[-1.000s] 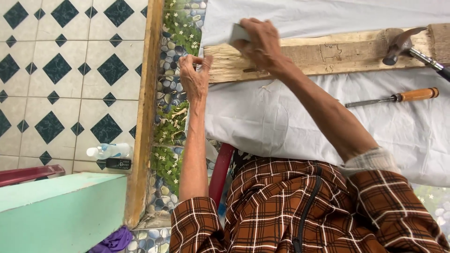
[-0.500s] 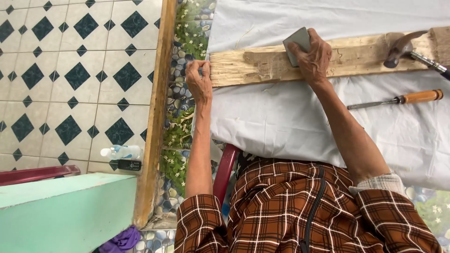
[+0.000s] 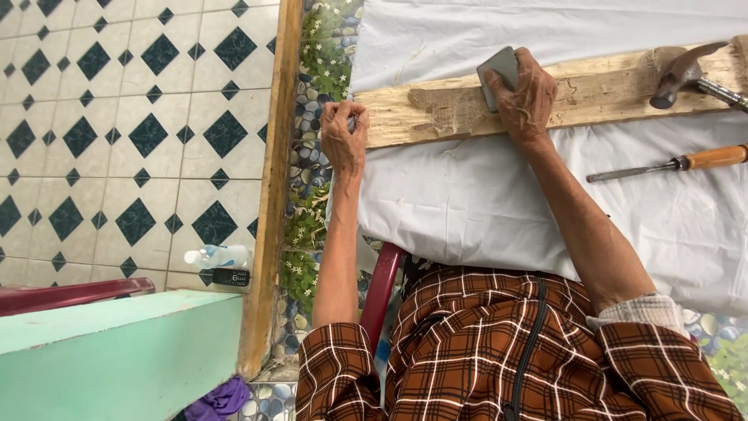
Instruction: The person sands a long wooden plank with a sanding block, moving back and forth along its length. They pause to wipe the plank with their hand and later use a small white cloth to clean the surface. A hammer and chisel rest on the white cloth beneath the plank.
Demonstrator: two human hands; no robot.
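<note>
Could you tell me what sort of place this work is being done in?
Probably a home workspace, not a shop: a rough wooden plank lies on a white cloth with a hammer and chisel, beside a patterned tiled floor.

Both bare forearms reach forward from rolled-up plaid sleeves. The left hand (image 3: pixel 344 138) is curled, fingers bent inward and thumb tucked against them. The right hand (image 3: pixel 527 99) lies palm down, fingers bent and clasped, wrist nearly straight.

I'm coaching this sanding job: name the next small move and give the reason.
Probably slide the grey sanding block under the right hand along the plank toward the left hand, which steadies that end; the surface between looks rough and flaky.
</note>
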